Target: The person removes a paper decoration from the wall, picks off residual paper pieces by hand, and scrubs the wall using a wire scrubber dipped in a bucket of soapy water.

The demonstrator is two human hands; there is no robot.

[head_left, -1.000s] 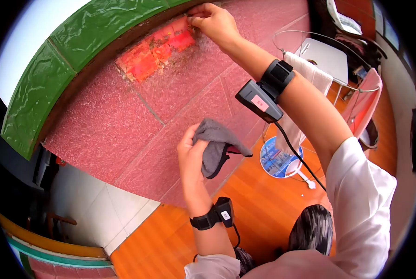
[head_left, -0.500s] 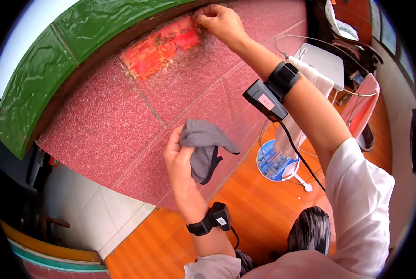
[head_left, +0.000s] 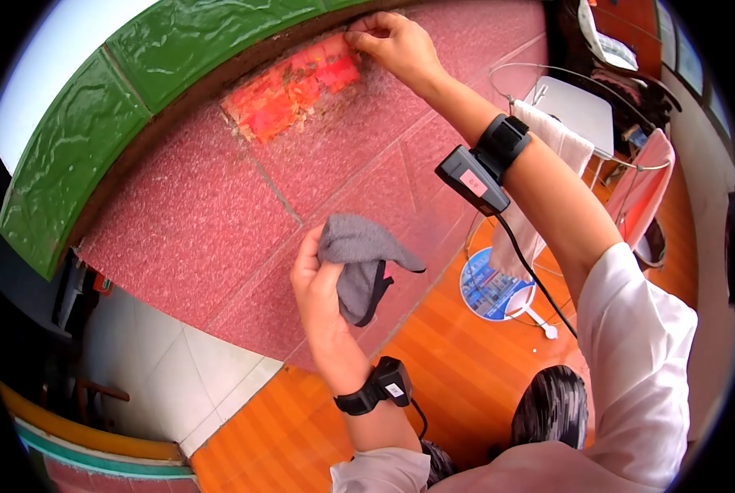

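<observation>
My left hand [head_left: 316, 275] is closed around a grey cloth [head_left: 355, 259] with a black edge, held bunched in front of the red tiled wall [head_left: 195, 205]. Higher up, a torn patch of red paper [head_left: 289, 90] is stuck to the wall beneath the green tiles, ragged and peeling. At its upper right corner, my right hand [head_left: 396, 48] has thumb and fingers pinched together on the paper's edge. The exact contact at the fingertips is partly hidden. Both wrists carry black strapped devices with cables.
Green glazed tiles [head_left: 211, 49] run along the ledge above the paper. To the right, a wire rack [head_left: 540, 66] holds a pale towel [head_left: 552, 140] and a pink towel [head_left: 643, 181]. A round blue fan [head_left: 491, 283] is near the wooden floor [head_left: 458, 370].
The view has shifted slightly, so the wall and paper sit a little further right. My right hand stays at the paper's corner, and my left still holds the cloth.
</observation>
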